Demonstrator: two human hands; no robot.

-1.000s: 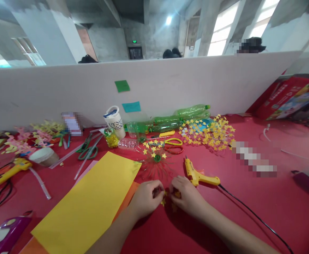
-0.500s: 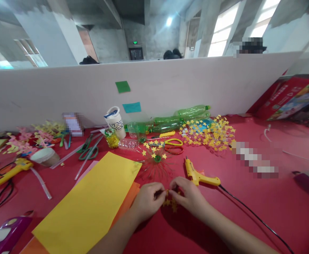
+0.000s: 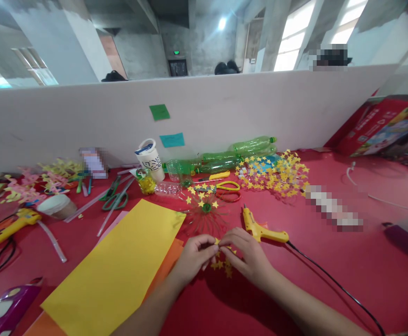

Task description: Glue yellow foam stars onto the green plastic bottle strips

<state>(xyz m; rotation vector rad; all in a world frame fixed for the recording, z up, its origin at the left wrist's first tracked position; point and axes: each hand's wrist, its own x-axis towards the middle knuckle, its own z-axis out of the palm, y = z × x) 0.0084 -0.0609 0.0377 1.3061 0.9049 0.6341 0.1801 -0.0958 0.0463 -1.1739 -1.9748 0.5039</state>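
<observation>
My left hand (image 3: 195, 257) and my right hand (image 3: 248, 254) meet fingertip to fingertip over the red table. A small yellow star (image 3: 217, 242) shows between their pinched fingers. Beneath the fingers lie several loose yellow stars (image 3: 228, 270), partly covered by my hands. Just beyond stands a green plastic-bottle piece cut into thin strands (image 3: 206, 208), its strands fanned outward and several of the far ones tipped with yellow stars. To the right of my right hand rests a yellow glue gun (image 3: 259, 228) with a black cord.
Yellow paper (image 3: 120, 261) lies over orange sheets at left. Behind are yellow-handled scissors (image 3: 228, 186), a yellow cutter (image 3: 219, 175), green bottles (image 3: 217, 161), a white cup (image 3: 151, 161) and a star-covered strand bundle (image 3: 273, 172). Green scissors (image 3: 116, 200) and another glue gun (image 3: 15, 226) sit farther left.
My fingertips have risen slightly and drawn closer together, and a yellow star now shows between them. The whole view has shifted a little.
</observation>
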